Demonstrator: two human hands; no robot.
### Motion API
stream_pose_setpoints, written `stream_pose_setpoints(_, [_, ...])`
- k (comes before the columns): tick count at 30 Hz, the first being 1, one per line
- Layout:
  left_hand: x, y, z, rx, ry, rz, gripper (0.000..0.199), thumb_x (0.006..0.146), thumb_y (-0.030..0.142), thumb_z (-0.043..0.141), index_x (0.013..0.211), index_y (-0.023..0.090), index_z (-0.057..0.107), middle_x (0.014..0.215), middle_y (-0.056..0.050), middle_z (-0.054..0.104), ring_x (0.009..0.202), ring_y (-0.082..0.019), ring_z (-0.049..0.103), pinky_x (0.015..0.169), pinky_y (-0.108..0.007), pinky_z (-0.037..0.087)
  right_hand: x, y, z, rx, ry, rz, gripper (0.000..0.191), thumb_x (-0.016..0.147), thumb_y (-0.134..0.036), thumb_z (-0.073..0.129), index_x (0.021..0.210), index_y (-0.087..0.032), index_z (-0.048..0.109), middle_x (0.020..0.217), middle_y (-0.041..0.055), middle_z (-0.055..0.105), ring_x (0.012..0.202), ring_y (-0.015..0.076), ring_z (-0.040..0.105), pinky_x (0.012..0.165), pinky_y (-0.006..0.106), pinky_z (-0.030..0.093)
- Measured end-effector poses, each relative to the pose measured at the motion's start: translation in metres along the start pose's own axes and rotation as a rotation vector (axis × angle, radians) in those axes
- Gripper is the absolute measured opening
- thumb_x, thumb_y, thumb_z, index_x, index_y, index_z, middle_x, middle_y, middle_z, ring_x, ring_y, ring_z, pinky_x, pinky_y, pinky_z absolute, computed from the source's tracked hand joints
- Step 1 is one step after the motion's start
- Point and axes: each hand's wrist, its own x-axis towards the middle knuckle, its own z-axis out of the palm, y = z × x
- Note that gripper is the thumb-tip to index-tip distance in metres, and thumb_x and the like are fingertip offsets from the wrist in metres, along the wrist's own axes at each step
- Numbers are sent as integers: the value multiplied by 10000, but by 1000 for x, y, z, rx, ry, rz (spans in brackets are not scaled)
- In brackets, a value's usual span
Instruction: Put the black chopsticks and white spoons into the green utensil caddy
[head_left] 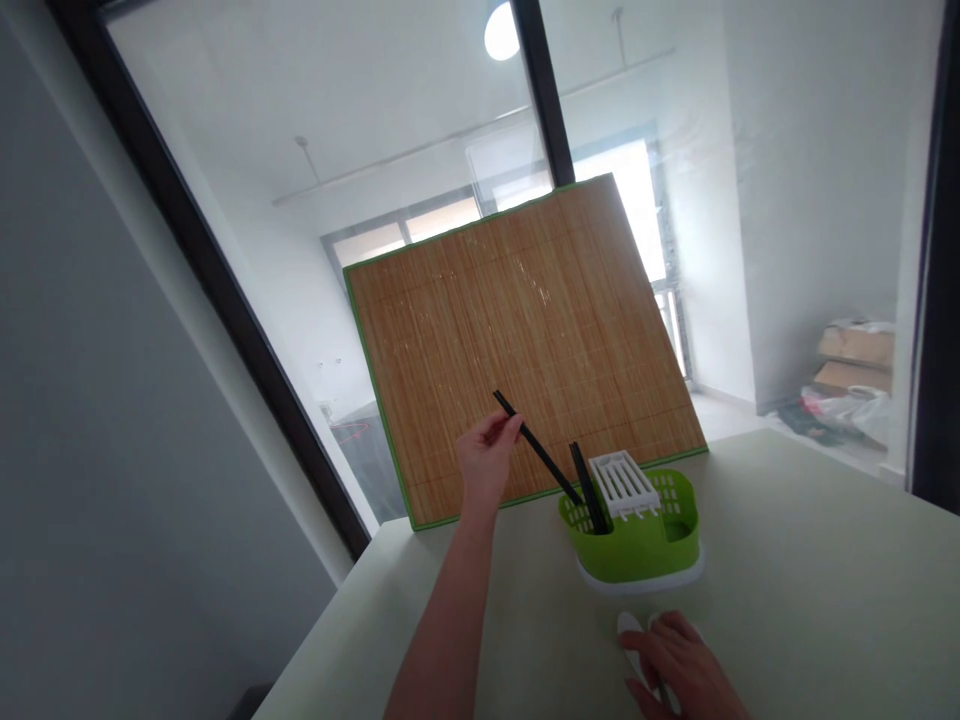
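Black chopsticks point(549, 462) pinched, white utensil point(628, 627) half hidden

The right hand point(681, 665) hid much of it on my feed, couldn't tell its grip. The left hand point(486, 458) pinched the chopsticks near the top, lower tips at the green caddy's point(637, 560) left end.

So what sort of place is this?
An indoor room, possibly a sparsely furnished home or office: a pale table with a green caddy on it, dark-framed glass, and cardboard boxes in the space beyond.

Likely home: green utensil caddy point(619, 558) on pale table point(810, 570), glass partition point(550, 110).
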Motion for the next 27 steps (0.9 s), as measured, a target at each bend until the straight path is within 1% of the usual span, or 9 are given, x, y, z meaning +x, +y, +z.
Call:
stream_pose_setpoints(2, [11,-21,13,11,-61,-81,276,681,344,697,841,119,678,780,-57,677,680,-125,627,687,-289,536,1,1,1,-31,5,-15,317,752,-139,542,1052,-211,472,607,-57,587,553,118,565,682,287,384])
stream_pose_setpoints(4, [14,-48,25,45,-127,-207,276,700,333,687,856,105,675,799,-76,676,686,-125,629,697,-283,529,3,2,1,-67,8,-21,317,753,-145,539,1056,-205,466,605,-51,592,555,125,566,681,292,383])
stream_pose_setpoints(6, [11,-76,34,82,-161,-307,276,709,318,684,864,90,672,791,-91,674,664,-126,627,675,-280,524,4,3,-1,-99,17,-30,319,754,-158,540,1060,-198,460,621,-37,609,567,135,572,689,300,383])
stream_pose_setpoints(9, [-1,-112,42,122,-185,-383,242,696,282,701,815,73,673,719,-89,665,598,-121,609,603,-262,511,5,3,-1,-132,39,-26,298,755,-171,542,1043,-194,472,678,-6,648,595,145,585,701,306,379])
stream_pose_setpoints(11, [-8,-130,45,150,-206,-428,213,679,261,716,771,74,671,656,-69,648,542,-107,583,547,-240,493,3,4,1,-137,46,-23,253,756,-165,538,1002,-203,491,699,0,661,594,143,584,696,301,373])
stream_pose_setpoints(13, [-14,-143,48,173,-224,-467,208,668,259,727,741,75,667,597,-47,624,496,-94,558,507,-224,474,2,6,6,-130,48,-26,190,759,-154,528,938,-217,509,689,-8,658,580,136,576,685,295,364])
stream_pose_setpoints(17, [-18,-156,54,194,-247,-529,247,675,306,727,758,83,660,579,-31,611,489,-88,555,510,-215,477,-1,10,17,-118,42,-34,133,766,-143,506,868,-226,524,657,-18,644,572,131,574,669,290,346])
stream_pose_setpoints(23, [-20,-156,58,206,-314,-581,316,671,399,720,769,105,658,603,-46,626,557,-115,590,537,-224,486,0,9,15,-110,24,-20,134,770,-118,494,839,-227,529,660,-23,642,584,128,575,686,290,331])
stream_pose_setpoints(27, [-23,-157,58,200,-353,-589,288,693,390,700,731,108,656,618,-51,625,569,-117,590,557,-231,475,1,6,14,-101,21,-10,141,774,-103,471,817,-226,524,642,-28,633,570,126,562,685,293,321])
